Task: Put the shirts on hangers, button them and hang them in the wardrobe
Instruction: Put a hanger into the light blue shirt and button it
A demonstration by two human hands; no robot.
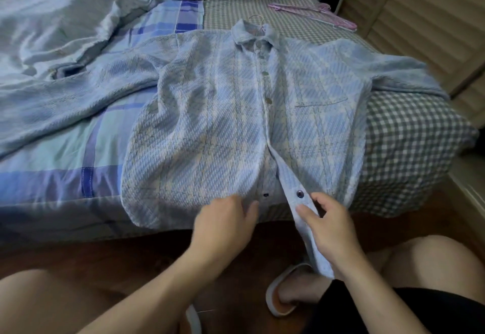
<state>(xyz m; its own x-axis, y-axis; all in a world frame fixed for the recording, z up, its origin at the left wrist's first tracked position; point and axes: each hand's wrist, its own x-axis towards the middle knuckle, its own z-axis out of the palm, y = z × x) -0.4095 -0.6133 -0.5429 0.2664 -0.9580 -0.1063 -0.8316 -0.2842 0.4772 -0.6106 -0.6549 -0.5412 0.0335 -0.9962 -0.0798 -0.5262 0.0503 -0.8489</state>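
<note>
On the near edge of the bed (78,150), a pale blue plaid shirt (210,129) lay face up, its hem hanging over the side toward the person, likely so that the lowest buttons could be reached from a seated position. A thin hanger hook (256,17) showed above the collar (252,33), so the shirt appeared to be on its hanger already. The right hand (328,226) pinched the loose button placket (296,202) between thumb and fingers, just below a dark button (300,193), holding the strip taut and drawn toward the person. The left hand (223,220) rested on the opposite front panel with fingers loosely extended and gripping nothing, seemingly pinning the cloth near the matching buttonhole (265,195). Four upper buttons looked fastened down the front; below them the fronts split open. The fabric looked thick and textured, woven in diagonal stripes, with a chest pocket (320,105) and sleeves spread to either side. Spare pink hangers (315,12) lay well apart at the far side of the bed, near the slatted wardrobe door (433,18).
</note>
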